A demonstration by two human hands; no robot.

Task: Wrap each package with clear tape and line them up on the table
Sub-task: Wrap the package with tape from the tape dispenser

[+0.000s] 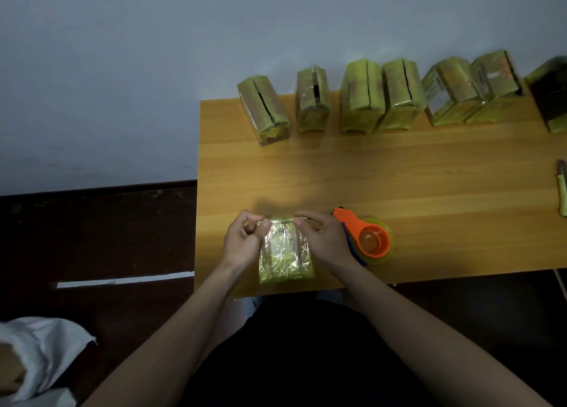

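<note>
A small package (285, 256) covered in shiny yellowish tape lies near the front edge of the wooden table (399, 173). My left hand (244, 237) pinches its far left corner with curled fingers. My right hand (322, 237) pinches the far right corner. An orange tape dispenser (369, 239) with a yellowish roll lies flat just right of my right hand. Several taped packages (362, 96) stand in a row along the table's far edge, against the wall.
A knife with a pale handle (561, 191) lies at the table's right edge. A dark package (550, 93) ends the row at far right. Left of the table is dark floor, with a white sack (40, 354) at the lower left.
</note>
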